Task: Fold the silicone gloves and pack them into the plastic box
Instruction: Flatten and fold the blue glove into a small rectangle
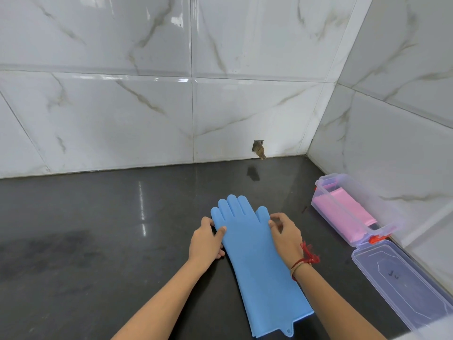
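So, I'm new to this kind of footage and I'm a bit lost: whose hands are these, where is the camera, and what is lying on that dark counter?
There is no machine here. It is a single picture from a camera worn on a person's head, looking forward and down at their own bare hands. The left hand and the right hand each hold one edge of the long blue silicone glove, which lies flat on the glossy black counter, fingers pointing to the marble-tiled wall. On the right stands the clear plastic box with something pink folded inside; its clear lid lies open beside it. The right wrist wears a red thread bracelet.
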{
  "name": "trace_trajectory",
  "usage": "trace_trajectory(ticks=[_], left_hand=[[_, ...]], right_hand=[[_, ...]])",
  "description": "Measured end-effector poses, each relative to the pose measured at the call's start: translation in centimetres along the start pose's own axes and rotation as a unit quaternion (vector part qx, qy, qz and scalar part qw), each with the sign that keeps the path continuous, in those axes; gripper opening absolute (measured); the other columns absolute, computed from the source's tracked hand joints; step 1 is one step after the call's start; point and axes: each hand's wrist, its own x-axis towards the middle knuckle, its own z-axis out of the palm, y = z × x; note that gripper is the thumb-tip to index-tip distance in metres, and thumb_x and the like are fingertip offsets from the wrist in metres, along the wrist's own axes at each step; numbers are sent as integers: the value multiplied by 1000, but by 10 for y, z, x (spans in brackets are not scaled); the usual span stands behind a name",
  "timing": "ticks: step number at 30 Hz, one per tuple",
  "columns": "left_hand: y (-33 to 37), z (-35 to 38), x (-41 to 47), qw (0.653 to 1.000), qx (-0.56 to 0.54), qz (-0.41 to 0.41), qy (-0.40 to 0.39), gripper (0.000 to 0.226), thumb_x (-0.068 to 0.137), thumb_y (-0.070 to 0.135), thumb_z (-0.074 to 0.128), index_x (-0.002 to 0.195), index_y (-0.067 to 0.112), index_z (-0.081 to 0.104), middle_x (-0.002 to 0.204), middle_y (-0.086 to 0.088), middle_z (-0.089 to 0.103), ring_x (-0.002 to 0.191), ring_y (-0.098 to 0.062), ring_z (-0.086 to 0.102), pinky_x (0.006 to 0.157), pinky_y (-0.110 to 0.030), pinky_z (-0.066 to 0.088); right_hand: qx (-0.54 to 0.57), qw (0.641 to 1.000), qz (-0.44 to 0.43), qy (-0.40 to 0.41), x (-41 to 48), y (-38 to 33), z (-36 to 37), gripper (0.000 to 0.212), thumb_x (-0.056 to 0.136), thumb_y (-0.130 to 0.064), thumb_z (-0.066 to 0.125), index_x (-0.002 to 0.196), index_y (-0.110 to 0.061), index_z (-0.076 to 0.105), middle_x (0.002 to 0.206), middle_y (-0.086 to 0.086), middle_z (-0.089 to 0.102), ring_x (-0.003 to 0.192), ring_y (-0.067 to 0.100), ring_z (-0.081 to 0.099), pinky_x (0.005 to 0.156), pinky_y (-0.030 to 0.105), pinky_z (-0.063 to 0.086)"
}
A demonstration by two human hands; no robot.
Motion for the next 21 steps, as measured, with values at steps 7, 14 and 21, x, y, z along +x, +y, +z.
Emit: trace_trajectory(ticks=[7, 14, 21], left_hand=[[-8, -15, -26, 982, -164, 36, 85, 42, 94, 35, 53, 131, 25, 37, 89, 1, 62, 75, -14, 68, 59, -21, 56], [-35, -3, -83, 947, 150, 273, -79, 20, 91, 26, 56, 109, 34, 60, 127, 20, 43, 117, 6, 45, 99, -22, 40], [-37, -18, -76, 863, 317, 378, -110, 35, 95, 34, 49, 129, 29, 55, 148, 2, 40, 140, -18, 30, 110, -36, 30]], right_hand=[[-82, 995, -36, -34, -25, 0, -16, 24, 89, -31, 56, 111, -33, 48, 104, -9, 48, 76, 6, 56, 58, 13, 37], [-219, 966, -10, -139, -49, 6, -27, 26, 92, -29, 49, 116, -25, 40, 83, -6, 52, 65, 10, 54, 50, 20, 35], [-200, 971, -22, -132, -53, 5, -35, 5, 91, -16, 50, 91, -20, 53, 86, 2, 62, 74, 17, 58, 68, 33, 51]])
